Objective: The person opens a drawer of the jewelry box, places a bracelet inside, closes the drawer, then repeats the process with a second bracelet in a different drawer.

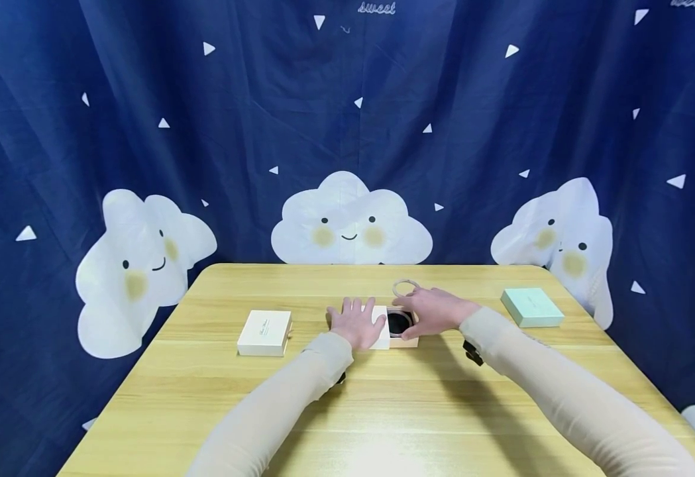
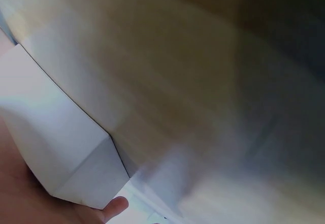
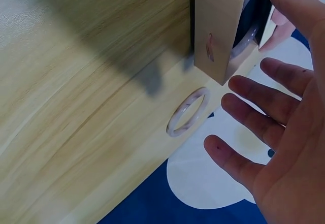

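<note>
In the head view, my left hand (image 1: 354,323) rests over a white sliding box (image 1: 381,342), fingers spread toward its far edge. The left wrist view shows the white box (image 2: 66,117) close up, the thumb by its corner. The drawer sticks out to the right, with a dark lining and a pale bangle (image 3: 245,41) inside. Over that drawer is my right hand (image 1: 436,310), thumb at the opening and the other fingers extended and apart. A second pale marbled bangle (image 3: 188,112) lies on the table just beyond the box, near the right fingertips.
A closed white box (image 1: 265,333) with a small pull tab stands to the left on the wooden table (image 1: 383,411). At the far right sits a mint-green box (image 1: 532,307). A dark blue curtain (image 1: 347,132) with cloud prints hangs behind the table's back edge.
</note>
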